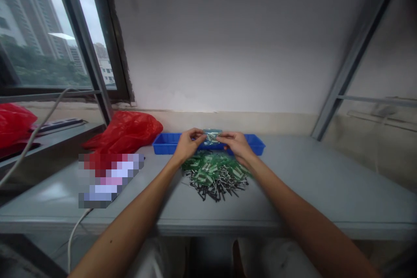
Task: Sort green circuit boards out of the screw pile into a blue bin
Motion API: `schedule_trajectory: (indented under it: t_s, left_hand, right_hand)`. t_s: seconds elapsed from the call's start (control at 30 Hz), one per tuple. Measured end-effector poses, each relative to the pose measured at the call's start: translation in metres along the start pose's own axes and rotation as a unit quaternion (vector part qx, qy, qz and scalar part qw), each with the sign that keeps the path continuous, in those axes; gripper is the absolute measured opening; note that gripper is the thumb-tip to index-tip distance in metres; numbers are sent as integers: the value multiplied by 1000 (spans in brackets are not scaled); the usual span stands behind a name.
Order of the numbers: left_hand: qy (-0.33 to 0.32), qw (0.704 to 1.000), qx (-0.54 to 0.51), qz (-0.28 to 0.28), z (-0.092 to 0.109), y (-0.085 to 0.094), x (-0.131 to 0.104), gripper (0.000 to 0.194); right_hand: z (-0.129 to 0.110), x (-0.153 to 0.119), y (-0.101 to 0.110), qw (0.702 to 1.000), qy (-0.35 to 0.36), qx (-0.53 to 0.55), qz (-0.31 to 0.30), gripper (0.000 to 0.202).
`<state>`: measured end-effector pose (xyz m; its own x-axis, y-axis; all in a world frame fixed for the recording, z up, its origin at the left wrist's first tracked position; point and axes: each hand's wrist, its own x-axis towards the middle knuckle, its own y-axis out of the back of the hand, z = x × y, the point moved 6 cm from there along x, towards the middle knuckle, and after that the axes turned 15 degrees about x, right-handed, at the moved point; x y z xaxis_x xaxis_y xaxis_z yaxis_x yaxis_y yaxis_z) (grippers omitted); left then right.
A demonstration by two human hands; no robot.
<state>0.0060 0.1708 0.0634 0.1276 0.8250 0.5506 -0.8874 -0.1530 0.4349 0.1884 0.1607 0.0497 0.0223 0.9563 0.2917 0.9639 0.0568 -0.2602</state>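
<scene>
So I'm holding up a small clear packet (213, 134) of metal bits at about the middle of the blue plastic tray's (167, 144) length, can't tell if it's hanging over it or just this side. My left hand (189, 142) is pinching one side edge and my right hand (238, 144) is pinching the other, so it's sitting right between my fingers, neither hand looking nearer. Its long axis seems to be running hand to hand, along the tray, but it's too small to swear to. On the tray's near side, a heap of green-looking packets (203, 169) and long, thin metal pieces (224, 186) is covering the tabletop (302, 173). A red plastic bag (132, 130) is slumping beside the tray's left end.
</scene>
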Motion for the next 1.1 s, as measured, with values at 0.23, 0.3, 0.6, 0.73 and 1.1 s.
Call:
schedule_trajectory:
  t_s: [0.23,0.3,0.6,0.73,1.1]
  left_hand:
    - [-30,999,23,-17,6,-1,-1,11]
    - [-54,998,24,-7,8,1,-1,7]
    - [-19,999,47,19,7,4,0,25]
    - [-22,987,127,91,5,19,1,22]
    - [-122,932,340,-23,0,25,2,18]
  right_hand:
    - [-2,4,5,999,47,-13,-3,9]
    - [-9,4,4,994,109,-28,-18,5]
    - [-8,9,7,992,124,-34,19,25]
    - [-58,16,30,930,320,-57,174,26]
    - [-30,32,32,925,185,-332,14,10]
